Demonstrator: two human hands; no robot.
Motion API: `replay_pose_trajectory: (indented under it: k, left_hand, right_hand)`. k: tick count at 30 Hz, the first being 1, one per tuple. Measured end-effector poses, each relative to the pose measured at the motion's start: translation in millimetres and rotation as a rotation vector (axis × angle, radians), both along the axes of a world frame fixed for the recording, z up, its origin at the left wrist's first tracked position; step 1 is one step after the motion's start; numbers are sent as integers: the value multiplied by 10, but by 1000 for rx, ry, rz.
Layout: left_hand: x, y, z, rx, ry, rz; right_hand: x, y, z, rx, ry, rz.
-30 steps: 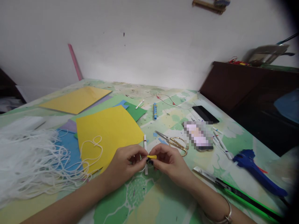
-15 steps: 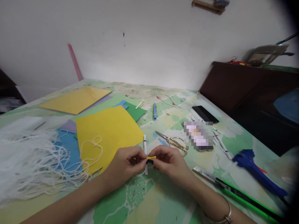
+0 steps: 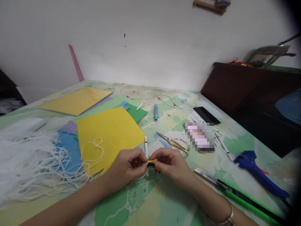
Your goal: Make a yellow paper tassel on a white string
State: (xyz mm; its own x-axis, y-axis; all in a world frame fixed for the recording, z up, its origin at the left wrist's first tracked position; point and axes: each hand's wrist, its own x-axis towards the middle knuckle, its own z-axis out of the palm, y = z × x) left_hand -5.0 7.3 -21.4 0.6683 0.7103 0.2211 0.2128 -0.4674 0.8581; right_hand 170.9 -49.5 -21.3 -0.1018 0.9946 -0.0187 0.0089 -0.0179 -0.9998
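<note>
My left hand (image 3: 131, 163) and my right hand (image 3: 171, 163) meet near the front middle of the table. Between them, the fingertips of both pinch a small yellow strip (image 3: 152, 161) with a black part (image 3: 150, 164) just beneath it; what the black part is cannot be made out. A white marker (image 3: 146, 146) lies on the table behind and under the fingers, partly hidden. To the right of it rest gold-handled scissors (image 3: 177, 146), blades pointing left. A large yellow sheet (image 3: 108, 135) lies left of my hands, with a loop of white cord (image 3: 91, 153) across it.
A tangled heap of white cord (image 3: 35, 166) covers the left front. On the right are a phone (image 3: 199, 136), a black phone-like slab (image 3: 207, 115), several markers (image 3: 222, 146), a blue glue gun (image 3: 258, 172) and a green-handled utility knife (image 3: 235, 191). A blue roll (image 3: 155, 112) lies farther back.
Both hands stay in nearly the same place, pinching the small yellow strip. The strip and black part have shifted very slightly downward between the fingertips.
</note>
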Motion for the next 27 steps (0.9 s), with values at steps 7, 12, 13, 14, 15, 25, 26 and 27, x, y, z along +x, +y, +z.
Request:
replay_pose_trajectory:
  k: [7, 12, 13, 14, 15, 25, 26, 27]
  left_hand:
    - [5, -8, -5, 7, 1, 10]
    - [-5, -13, 3, 22, -19, -9]
    - [-7, -13, 4, 28, -21, -11]
    - [-8, -12, 4, 34, -20, -11]
    - [-9, -11, 3, 39, -20, -10]
    - [-13, -7, 4, 28, -15, -4]
    - [-13, -6, 7, 31, -12, -6]
    - [-13, -5, 9, 33, -10, -6]
  right_hand:
    - [-5, -19, -13, 1, 16, 11]
    - [0, -17, -8, -23, 56, 24]
    - [-1, -16, -3, -25, 63, 24]
    - [-3, -14, 2, -28, 67, 25]
    - [-6, -13, 8, -31, 72, 23]
    - [-12, 0, -5, -7, 44, 19]
    - [-10, 0, -10, -5, 42, 24]
    - [-8, 0, -14, -3, 40, 27]
